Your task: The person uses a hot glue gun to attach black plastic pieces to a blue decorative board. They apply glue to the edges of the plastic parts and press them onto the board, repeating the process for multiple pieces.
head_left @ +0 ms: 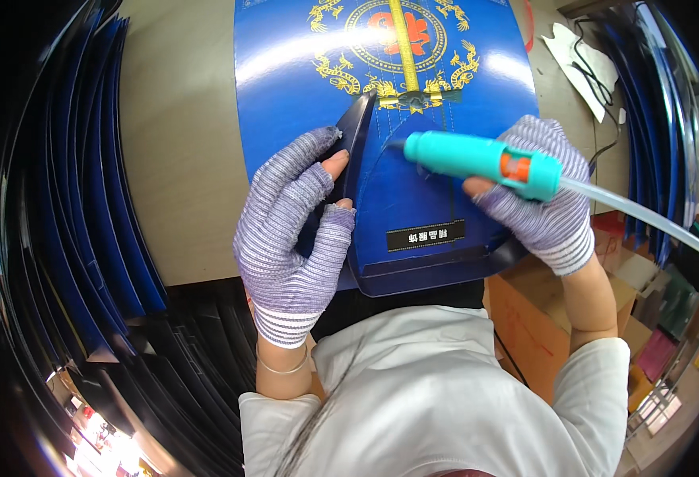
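A blue printed cardboard sheet (274, 103) with gold dragons and a red emblem lies on the table, its near end formed into a raised, dark-edged shape. My left hand (290, 226), in a purple-and-white striped glove with some bare fingertips, pinches the upright dark flap (356, 135) at the left of that end. My right hand (552, 195), gloved alike, is closed around a turquoise glue gun (453, 155). Its dark nozzle points left toward the flap, just above the blue surface; whether it touches is unclear. A translucent glue stick (644, 213) protrudes from its back.
Blue sheets (103, 159) stand in a row at the left, with more blue sheets (648, 143) at the right. A white paper piece (578, 67) and a black cord lie at the table's far right. Below the table at right is a cardboard box (528, 318).
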A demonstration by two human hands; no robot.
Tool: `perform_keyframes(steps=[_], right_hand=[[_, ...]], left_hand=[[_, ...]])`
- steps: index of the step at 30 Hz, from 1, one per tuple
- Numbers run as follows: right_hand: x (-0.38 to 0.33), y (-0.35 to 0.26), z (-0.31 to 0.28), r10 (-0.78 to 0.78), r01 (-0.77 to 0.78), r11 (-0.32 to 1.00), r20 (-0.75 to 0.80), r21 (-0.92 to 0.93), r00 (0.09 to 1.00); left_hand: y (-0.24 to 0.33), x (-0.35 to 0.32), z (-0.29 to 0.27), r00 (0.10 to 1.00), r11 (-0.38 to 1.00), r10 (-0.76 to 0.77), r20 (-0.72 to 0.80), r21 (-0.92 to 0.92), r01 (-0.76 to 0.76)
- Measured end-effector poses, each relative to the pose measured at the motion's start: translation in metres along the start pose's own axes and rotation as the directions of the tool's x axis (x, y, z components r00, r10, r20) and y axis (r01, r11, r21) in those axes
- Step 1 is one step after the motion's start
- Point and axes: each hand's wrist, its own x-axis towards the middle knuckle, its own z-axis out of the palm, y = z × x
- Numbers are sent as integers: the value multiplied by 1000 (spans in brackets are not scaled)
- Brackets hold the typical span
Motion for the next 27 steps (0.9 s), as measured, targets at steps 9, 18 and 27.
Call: perform_keyframes(steps=[9,18,27], right_hand=[[-7,17,-2,-14,10,978,18,209,1000],[-2,13,-1,14,-15,998,-22,-63,1000],[-5,15,-6,131,-126,986,-34,113,991]], left_hand=[[0,0,-4,999,1000,-23,42,-8,23],[0,1,-5,999,1000,-23,48,-11,23],[0,4,-5,997,1000,-4,75,12,3]])
